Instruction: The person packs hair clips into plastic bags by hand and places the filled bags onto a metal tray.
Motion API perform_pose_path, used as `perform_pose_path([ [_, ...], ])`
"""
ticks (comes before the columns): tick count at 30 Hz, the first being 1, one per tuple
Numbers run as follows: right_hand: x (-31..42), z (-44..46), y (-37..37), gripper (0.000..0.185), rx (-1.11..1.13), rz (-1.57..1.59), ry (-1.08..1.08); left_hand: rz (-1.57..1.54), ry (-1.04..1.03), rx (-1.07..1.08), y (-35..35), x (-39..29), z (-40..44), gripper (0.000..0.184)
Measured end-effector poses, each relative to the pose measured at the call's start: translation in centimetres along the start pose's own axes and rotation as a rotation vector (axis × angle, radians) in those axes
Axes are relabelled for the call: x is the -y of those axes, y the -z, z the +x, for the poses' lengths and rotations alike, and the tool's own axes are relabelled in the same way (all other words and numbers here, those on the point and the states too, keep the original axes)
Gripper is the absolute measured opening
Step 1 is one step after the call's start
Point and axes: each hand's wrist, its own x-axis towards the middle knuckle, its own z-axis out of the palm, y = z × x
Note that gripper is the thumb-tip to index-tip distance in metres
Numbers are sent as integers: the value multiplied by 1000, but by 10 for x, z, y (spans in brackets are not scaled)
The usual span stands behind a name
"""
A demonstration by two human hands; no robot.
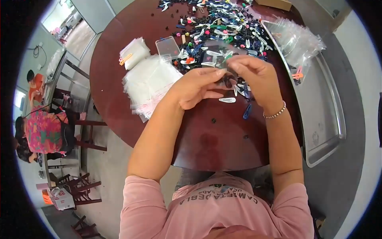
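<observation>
A clear plastic bag [219, 49] with dark hair clips [227, 81] showing at its lower part is held up over the table. My left hand [197, 85] grips its left side, thumb on top and fingers beneath. At the bag's upper right, my right hand [256, 75] is closed in a pinch, its fingertips near the bag's edge; a small green clip [228, 57] shows beside them. Below the hands lie a white snap clip [227, 100] and a blue clip [247, 111]. Behind the bag spreads a large pile of mixed hair clips [219, 28].
Stacked clear bags [149, 79], a smaller bag bundle [135, 51] and a clear plastic box [168, 47] sit left on the round table [115, 99]. A metal tray [322, 115] with filled bags [296, 42] stands right. Other people [43, 129] sit far left near stools.
</observation>
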Motion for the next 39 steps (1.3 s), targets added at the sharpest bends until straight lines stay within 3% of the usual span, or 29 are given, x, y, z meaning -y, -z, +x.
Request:
perform_pose_path([
  [2, 0, 4, 6, 13, -83, -65, 64, 126, 8, -221, -2, 2, 1, 41],
  [3, 2, 3, 10, 13, -157, -240, 32, 153, 8, -284, -3, 0, 2, 45],
  [4, 4, 4, 16, 14, -235, -417, 0, 153, 9, -263, -2, 1, 3, 45],
  [5, -10, 8, 25, 17, -283, -556, 134, 196, -2, -305, -1, 2, 4, 44],
  [6, -8, 9, 27, 16, -270, -535, 82, 239, -15, -347, -1, 2, 4, 44],
  [8, 4, 9, 33, 16, -323, -435, -32, 251, -11, -325, -3, 1, 5, 41],
  [10, 4, 14, 45, 15, -367, -409, 46, 300, 2, -310, -6, 0, 3, 38],
  [14, 25, 30, 77, 16, -397, -458, 0, 336, 12, -283, -8, 1, 3, 32],
  [16, 45, 35, 94, 18, -359, -572, -118, 341, 14, -266, -8, 2, 2, 31],
  [20, 51, 29, 144, 21, -335, -832, -132, 392, -4, -269, -12, 1, 1, 29],
  [25, 69, -14, 187, 17, -288, -688, -291, 393, -10, -239, -16, 1, -1, 33],
  [30, 35, -43, 228, 15, -381, -613, -385, 424, -6, -260, -15, 5, 1, 36],
  [33, 14, -41, 238, 15, -399, -409, -496, 421, -12, -267, -17, 4, -1, 36],
  [39, -20, -31, 253, 18, -542, -529, -424, 460, -9, -282, -16, 3, -1, 34],
])
